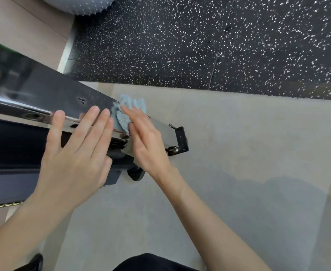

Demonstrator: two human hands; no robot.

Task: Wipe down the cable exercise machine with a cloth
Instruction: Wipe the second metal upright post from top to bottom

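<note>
Obs: cloth (pixel 130 106) = light-blue microfibre, soft, floppy, v. light. It bunches under pressure, so best worked flat under palm + fingers, not pinched at a corner. It sits on the top face of the machine's black beam (pixel 59 90), near the far end, just short of the end bracket (pixel 181 139); part hangs over the near edge. Beam is glossy, rigid, prob. slippery; unlikely to budge. R hand (pixel 147 141): fingers straight, close together, pressing cloth down, forearm angled in from the right. L hand (pixel 76 153): flat, fingers spread, holds nothing, resting on beam just beside cloth, prob. as a brace.
</note>
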